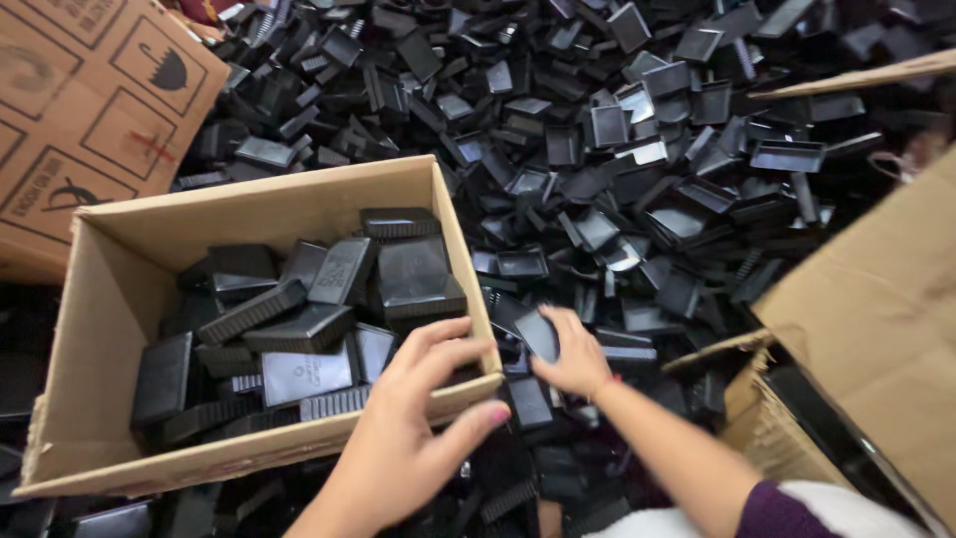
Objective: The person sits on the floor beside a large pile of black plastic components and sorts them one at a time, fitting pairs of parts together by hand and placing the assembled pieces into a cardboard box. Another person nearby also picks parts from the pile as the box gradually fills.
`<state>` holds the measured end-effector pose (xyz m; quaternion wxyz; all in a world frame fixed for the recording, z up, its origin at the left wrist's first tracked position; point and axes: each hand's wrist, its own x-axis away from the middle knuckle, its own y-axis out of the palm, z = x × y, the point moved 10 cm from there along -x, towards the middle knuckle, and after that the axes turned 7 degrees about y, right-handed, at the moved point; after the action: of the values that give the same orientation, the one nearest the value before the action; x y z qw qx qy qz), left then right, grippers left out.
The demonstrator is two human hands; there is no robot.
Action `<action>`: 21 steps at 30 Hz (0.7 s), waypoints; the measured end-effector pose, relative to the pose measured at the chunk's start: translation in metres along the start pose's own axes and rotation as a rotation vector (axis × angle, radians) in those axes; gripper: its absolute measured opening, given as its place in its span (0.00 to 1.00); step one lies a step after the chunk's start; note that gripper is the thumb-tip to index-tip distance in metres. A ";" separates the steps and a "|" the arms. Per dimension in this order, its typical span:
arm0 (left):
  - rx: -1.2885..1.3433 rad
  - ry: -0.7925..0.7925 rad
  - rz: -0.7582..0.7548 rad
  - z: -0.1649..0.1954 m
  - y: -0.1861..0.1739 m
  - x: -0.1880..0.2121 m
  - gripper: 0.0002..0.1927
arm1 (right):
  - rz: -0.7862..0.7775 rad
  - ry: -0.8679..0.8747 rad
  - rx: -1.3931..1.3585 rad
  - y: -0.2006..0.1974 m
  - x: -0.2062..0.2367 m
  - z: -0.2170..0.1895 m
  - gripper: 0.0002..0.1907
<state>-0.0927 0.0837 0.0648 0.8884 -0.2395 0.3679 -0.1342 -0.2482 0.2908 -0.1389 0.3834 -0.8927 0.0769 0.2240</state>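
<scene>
At the far left a flattened cardboard sheet (90, 110) with printed handling symbols lies at an angle. Just right of it and nearer sits an open cardboard box (110, 299), partly filled with black plastic caps (329, 299), flat rectangular pieces with ribbed edges, lying jumbled and overlapping rather than stacked.

The person's left hand (413, 428) hovers over the near right corner of the box, fingers spread and released, holding nothing that I can see; the thumb reaches past the box's near wall. Just to its right the right hand (570, 351) is down on the loose heap (637, 169) of the same black caps, which spreads far and right over the whole surface. Its fingers curl over one cap (538, 334) lying just beside the box's right wall; it looks like a grasp, though the fingertips are hidden under the hand.

To do this pick well, I would judge the right hand should close on the cap's ribbed sides rather than its smooth top, and lift it clear of its neighbours so none are dragged along. The box's right wall is touching close, so the lift needs to clear that edge. The open left hand is well placed to steady the box.

At the near right stands another cardboard carton (876, 309), its flap (856, 75) open.
</scene>
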 end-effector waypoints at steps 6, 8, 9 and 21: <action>0.485 -0.217 0.139 -0.035 0.033 -0.010 0.44 | -0.223 -0.036 -0.612 -0.098 -0.009 -0.140 0.41; 0.532 -0.223 0.195 -0.034 0.041 -0.011 0.41 | -0.282 -0.218 -0.565 -0.123 0.011 -0.200 0.40; 0.622 -0.282 0.226 -0.038 0.047 -0.010 0.36 | -0.304 -0.395 -0.547 -0.136 0.023 -0.228 0.38; 1.041 -0.436 0.386 -0.081 0.034 0.016 0.46 | -0.481 0.237 -0.088 0.083 -0.042 0.067 0.33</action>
<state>-0.1375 0.0790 -0.0124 0.9524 0.2766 0.0998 -0.0806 -0.3339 0.2799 -0.2142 0.3746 -0.9212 -0.1027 0.0235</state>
